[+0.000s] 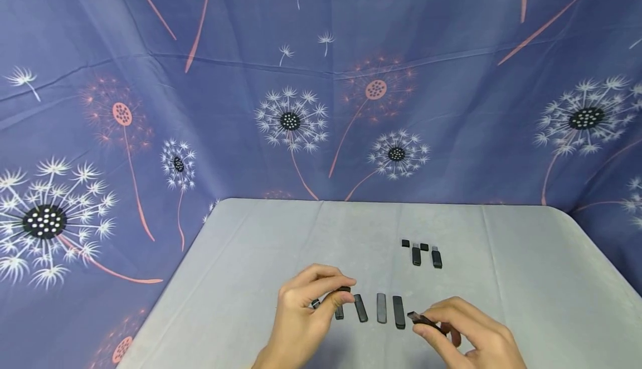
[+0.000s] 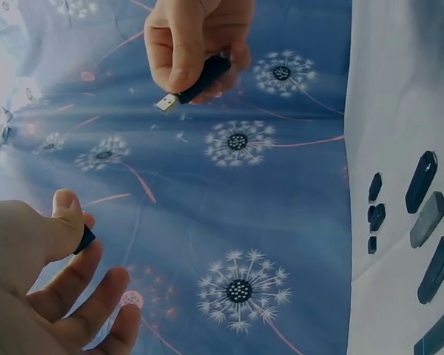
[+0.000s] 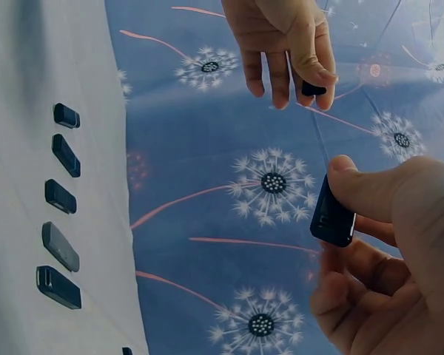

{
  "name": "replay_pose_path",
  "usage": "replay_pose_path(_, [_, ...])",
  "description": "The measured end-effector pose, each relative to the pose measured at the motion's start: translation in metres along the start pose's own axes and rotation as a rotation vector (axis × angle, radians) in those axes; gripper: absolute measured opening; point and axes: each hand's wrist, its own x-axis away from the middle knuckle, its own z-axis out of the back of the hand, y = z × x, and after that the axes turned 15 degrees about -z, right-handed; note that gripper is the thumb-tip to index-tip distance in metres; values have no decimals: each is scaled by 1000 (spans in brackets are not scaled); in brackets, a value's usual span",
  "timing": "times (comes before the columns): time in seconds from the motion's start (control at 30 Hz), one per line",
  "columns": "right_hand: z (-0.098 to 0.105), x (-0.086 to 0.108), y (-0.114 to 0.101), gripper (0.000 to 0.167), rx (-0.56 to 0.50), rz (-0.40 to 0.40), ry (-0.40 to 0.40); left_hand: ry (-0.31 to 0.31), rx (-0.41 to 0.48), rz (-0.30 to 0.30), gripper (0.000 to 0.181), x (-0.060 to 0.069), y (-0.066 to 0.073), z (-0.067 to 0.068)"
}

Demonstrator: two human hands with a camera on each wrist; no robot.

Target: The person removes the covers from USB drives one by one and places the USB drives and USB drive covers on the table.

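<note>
Between thumb and fingers, my left hand (image 1: 308, 305) pinches a small black USB stick cap (image 2: 84, 239), held above the table. My right hand (image 1: 473, 330) grips a black USB stick (image 3: 331, 216), its metal plug (image 2: 167, 102) bare and pointing toward the left hand. Stick and cap are apart. Below and between the hands lies a row of several USB sticks, among them a grey one (image 1: 382, 308) and a black one (image 1: 398, 312). The left hand partly covers the row's left end.
Farther back on the grey-covered table (image 1: 261, 246) lie two uncapped black USB sticks, one left (image 1: 416, 255) and one right (image 1: 437, 258). Two small black caps, one left (image 1: 405, 243) and one right (image 1: 424, 247), lie near them. A blue dandelion-print cloth (image 1: 451, 107) hangs behind the table.
</note>
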Motion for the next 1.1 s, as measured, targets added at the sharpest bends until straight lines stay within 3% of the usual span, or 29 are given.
replay_pose_path(0.2, [1,-2,2,50,-23,-6,-25,-11,7,-25,23,2,-3,-4])
replay_pose_path(0.37, [1,-4,7,50,-43,17,-34,36,37,45,28,1,-2,-5])
replay_pose_path(0.43, [-1,-5,10,49,-64,45,-25,52,40,60,26,0,-2,-5])
replay_pose_path(0.57, [-3,-8,16,49,-65,84,-14,59,41,34,19,-3,-5,-5])
replay_pose_path(0.77, [-1,-17,17,40,-14,120,-47,31,37,38,9,-10,-12,-6])
replay_pose_path(0.87, [-1,-22,16,24,5,143,-72,14,15,60,14,-12,-17,-7])
replay_pose_path(0.97, [-5,-26,14,20,-8,140,-88,5,-25,96,15,-13,-23,-10])
replay_pose_path(1.1, [-13,-31,12,35,-19,106,-90,-5,-71,221,11,-16,-34,-13])
